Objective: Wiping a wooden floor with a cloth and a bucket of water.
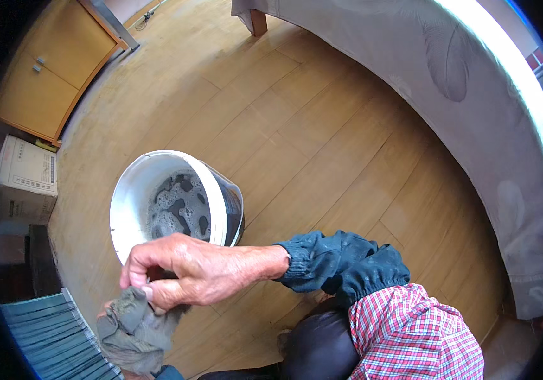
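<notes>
My right hand [181,270] pinches an edge of a grey-green cloth [133,332] between thumb and fingers, just in front of a white bucket. Most of my left hand [105,309] is hidden behind the cloth; only some fingertips and a bit of wrist show, and the cloth bunches over it. The bucket [219,204] stands on the wooden floor with its opening facing me. Sudsy dark water [181,204] lies inside it. A dark green sleeve cover [343,261] wraps my right forearm.
A bed with a grey cover [442,95] curves along the right side. A wooden cabinet [57,66] stands at the upper left, with a cardboard box [27,180] below it. Pleated blue-green fabric [53,332] is at the lower left. My bent knee [321,342] is near the bottom.
</notes>
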`<control>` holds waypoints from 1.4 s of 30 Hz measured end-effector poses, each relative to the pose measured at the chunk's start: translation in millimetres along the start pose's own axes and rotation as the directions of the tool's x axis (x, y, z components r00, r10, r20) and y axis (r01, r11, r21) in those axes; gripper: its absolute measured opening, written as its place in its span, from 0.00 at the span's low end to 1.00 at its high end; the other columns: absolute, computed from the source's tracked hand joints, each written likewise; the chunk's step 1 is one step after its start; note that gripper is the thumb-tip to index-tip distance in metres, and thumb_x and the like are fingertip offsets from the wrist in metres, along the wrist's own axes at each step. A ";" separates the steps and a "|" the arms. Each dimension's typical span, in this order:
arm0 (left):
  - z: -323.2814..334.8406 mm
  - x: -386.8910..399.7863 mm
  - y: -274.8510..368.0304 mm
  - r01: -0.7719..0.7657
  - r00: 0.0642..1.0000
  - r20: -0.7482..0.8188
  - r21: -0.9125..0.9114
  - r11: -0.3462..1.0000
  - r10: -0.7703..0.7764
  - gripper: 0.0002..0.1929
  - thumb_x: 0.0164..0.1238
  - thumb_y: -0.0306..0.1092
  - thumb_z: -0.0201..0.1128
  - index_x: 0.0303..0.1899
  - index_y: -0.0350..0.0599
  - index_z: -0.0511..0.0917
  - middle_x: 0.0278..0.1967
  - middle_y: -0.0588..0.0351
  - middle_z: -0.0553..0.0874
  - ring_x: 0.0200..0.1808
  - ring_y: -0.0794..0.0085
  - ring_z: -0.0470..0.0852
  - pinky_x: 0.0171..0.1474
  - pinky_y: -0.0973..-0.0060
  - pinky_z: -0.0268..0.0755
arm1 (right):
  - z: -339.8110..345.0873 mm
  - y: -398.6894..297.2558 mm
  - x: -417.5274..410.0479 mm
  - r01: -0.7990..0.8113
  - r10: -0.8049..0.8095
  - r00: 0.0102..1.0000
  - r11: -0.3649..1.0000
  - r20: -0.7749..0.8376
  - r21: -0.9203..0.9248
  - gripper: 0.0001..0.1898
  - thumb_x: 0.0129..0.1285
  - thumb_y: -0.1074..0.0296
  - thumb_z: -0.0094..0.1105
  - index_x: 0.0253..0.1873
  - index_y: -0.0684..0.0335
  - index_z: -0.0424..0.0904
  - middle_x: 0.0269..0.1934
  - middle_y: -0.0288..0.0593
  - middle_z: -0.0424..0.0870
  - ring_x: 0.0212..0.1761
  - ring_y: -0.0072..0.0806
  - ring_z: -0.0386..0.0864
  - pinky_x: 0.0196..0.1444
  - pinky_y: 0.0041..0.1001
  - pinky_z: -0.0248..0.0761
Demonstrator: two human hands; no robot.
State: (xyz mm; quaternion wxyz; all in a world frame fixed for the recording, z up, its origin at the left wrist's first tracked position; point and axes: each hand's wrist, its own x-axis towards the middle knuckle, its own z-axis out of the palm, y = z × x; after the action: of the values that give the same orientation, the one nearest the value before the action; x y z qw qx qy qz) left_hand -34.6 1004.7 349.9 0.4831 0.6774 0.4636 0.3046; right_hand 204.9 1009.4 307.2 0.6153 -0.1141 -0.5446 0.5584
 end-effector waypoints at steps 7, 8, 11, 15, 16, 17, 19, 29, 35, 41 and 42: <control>-0.9 -28.9 -41.6 0.094 0.984 0.159 -0.100 0.990 -0.078 0.14 0.58 0.43 0.60 0.33 0.46 0.65 0.35 0.51 0.74 0.38 0.63 0.73 0.46 0.69 0.68 | -13.9 -1.2 -49.1 -0.329 0.371 0.922 0.900 -0.109 0.286 0.10 0.68 0.61 0.47 0.41 0.63 0.66 0.29 0.32 0.71 0.33 0.17 0.67 0.36 0.23 0.66; -1.2 -33.7 -46.1 0.109 0.981 0.171 -0.117 0.987 -0.088 0.14 0.59 0.44 0.59 0.30 0.47 0.65 0.33 0.51 0.75 0.36 0.63 0.73 0.44 0.70 0.69 | -21.8 2.6 -58.1 -0.362 0.408 0.905 0.887 -0.119 0.288 0.10 0.68 0.62 0.47 0.40 0.63 0.66 0.31 0.30 0.69 0.35 0.16 0.66 0.38 0.22 0.65; 14.9 -45.7 -51.7 0.229 0.962 0.184 -0.157 0.961 -0.200 0.15 0.61 0.47 0.57 0.28 0.46 0.66 0.33 0.49 0.75 0.40 0.60 0.75 0.48 0.67 0.69 | -40.4 19.6 -98.4 -0.409 0.497 0.839 0.845 -0.224 0.344 0.06 0.66 0.66 0.51 0.38 0.61 0.68 0.33 0.26 0.66 0.35 0.12 0.63 0.39 0.16 0.63; 16.6 -43.1 -26.1 0.265 0.936 0.277 -0.156 0.951 -0.216 0.18 0.48 0.37 0.65 0.40 0.40 0.71 0.43 0.46 0.78 0.48 0.60 0.77 0.52 0.66 0.69 | -60.5 37.1 -161.6 -0.443 0.569 0.638 0.823 -0.519 0.357 0.05 0.64 0.67 0.53 0.38 0.59 0.69 0.30 0.26 0.68 0.30 0.12 0.65 0.32 0.16 0.63; 21.8 -39.4 -15.1 0.329 0.932 0.261 -0.323 0.888 -0.250 0.20 0.43 0.33 0.69 0.39 0.39 0.72 0.40 0.47 0.81 0.41 0.63 0.81 0.45 0.67 0.73 | -66.7 41.4 -184.5 -0.489 0.570 0.583 0.815 -0.579 0.310 0.05 0.63 0.67 0.53 0.36 0.59 0.69 0.29 0.27 0.69 0.29 0.13 0.66 0.31 0.16 0.64; 14.2 -45.8 -18.9 0.331 0.937 0.204 -0.254 0.909 -0.285 0.25 0.36 0.34 0.66 0.41 0.37 0.71 0.41 0.46 0.80 0.42 0.62 0.81 0.47 0.67 0.73 | -73.8 42.3 -205.2 -0.673 0.636 0.481 0.709 -0.603 0.211 0.06 0.63 0.65 0.52 0.35 0.58 0.70 0.25 0.28 0.69 0.26 0.12 0.64 0.25 0.17 0.61; 6.1 -53.1 -26.9 0.344 0.937 0.134 -0.173 0.923 -0.324 0.30 0.27 0.36 0.62 0.43 0.35 0.69 0.37 0.47 0.81 0.36 0.65 0.81 0.44 0.69 0.74 | -81.8 50.1 -245.3 -0.861 0.679 0.438 0.504 -0.589 -0.059 0.08 0.64 0.63 0.52 0.38 0.61 0.71 0.25 0.31 0.71 0.28 0.18 0.69 0.27 0.23 0.67; 130.6 39.8 40.7 -0.259 0.853 0.490 0.099 0.961 0.179 0.17 0.41 0.31 0.68 0.35 0.39 0.73 0.27 0.54 0.82 0.30 0.76 0.80 0.37 0.76 0.72 | -33.7 -46.6 -145.8 -0.582 0.587 0.808 0.809 -0.051 0.080 0.31 0.62 0.66 0.54 0.68 0.60 0.53 0.53 0.39 0.69 0.43 0.21 0.71 0.43 0.24 0.71; 150.9 50.2 48.8 -0.619 0.767 0.439 0.318 0.718 0.467 0.18 0.35 0.23 0.61 0.35 0.41 0.73 0.30 0.50 0.77 0.32 0.54 0.79 0.36 0.64 0.73 | -43.1 -40.2 -158.2 -0.646 0.633 0.696 0.758 -0.339 0.088 0.33 0.57 0.69 0.61 0.66 0.63 0.57 0.44 0.36 0.75 0.43 0.19 0.71 0.47 0.23 0.69; 160.7 59.8 60.0 -0.627 0.757 0.432 0.267 0.732 0.491 0.22 0.39 0.24 0.68 0.43 0.43 0.75 0.36 0.51 0.75 0.41 0.57 0.77 0.44 0.65 0.71 | -60.6 -96.5 -166.0 -0.645 0.521 0.752 0.707 -0.403 -0.290 0.21 0.58 0.63 0.63 0.55 0.65 0.72 0.41 0.33 0.78 0.45 0.19 0.71 0.50 0.23 0.66; 160.1 62.3 61.1 -0.592 0.776 0.424 0.234 0.771 0.468 0.23 0.39 0.25 0.71 0.44 0.42 0.75 0.35 0.52 0.76 0.39 0.59 0.78 0.44 0.67 0.72 | -64.4 -113.8 -167.4 -0.731 0.619 0.671 0.646 -0.409 -0.221 0.21 0.58 0.62 0.62 0.55 0.64 0.73 0.39 0.30 0.78 0.42 0.16 0.71 0.46 0.21 0.67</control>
State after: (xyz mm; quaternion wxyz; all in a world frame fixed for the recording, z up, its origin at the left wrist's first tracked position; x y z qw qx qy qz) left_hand 147.5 996.3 349.3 0.3179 0.8992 0.2057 0.2192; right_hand 356.6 863.8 277.0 0.4004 -0.5060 -0.4563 0.6127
